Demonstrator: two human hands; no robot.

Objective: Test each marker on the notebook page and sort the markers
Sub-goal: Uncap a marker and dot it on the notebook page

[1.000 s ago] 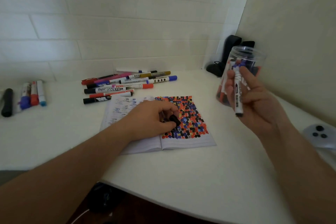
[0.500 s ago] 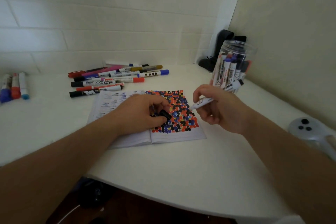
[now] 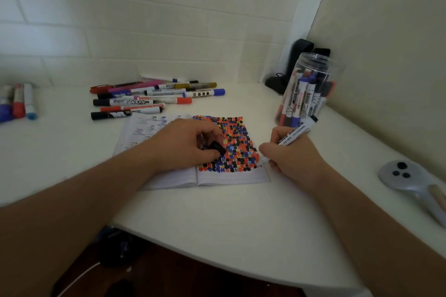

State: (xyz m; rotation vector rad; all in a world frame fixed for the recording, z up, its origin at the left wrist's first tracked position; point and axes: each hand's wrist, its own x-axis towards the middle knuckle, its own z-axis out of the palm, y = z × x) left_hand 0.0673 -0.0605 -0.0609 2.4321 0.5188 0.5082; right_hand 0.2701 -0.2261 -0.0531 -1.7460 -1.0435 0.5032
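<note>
An open notebook [image 3: 231, 177] lies on the white table, its right page covered in red, blue and black dabs. My right hand [image 3: 287, 155] grips a white uncapped marker [image 3: 295, 132], with the tip touching the page's lower right edge. My left hand [image 3: 185, 142] rests on the notebook and pinches a black cap [image 3: 218, 147]. A clear plastic jar [image 3: 307, 89] holding several markers stands right behind my right hand. A pile of several markers [image 3: 154, 97] lies behind the notebook. Three more markers [image 3: 19, 101] lie at the far left.
A grey controller [image 3: 410, 181] lies at the table's right edge. Black objects [image 3: 288, 72] sit in the back corner by the walls. The table's curved front edge [image 3: 217, 263] runs close below my arms, with a dark floor beneath.
My right hand came down from beside the jar to the notebook, turning the marker tip down onto the page. My left hand stayed on the notebook with the cap.
</note>
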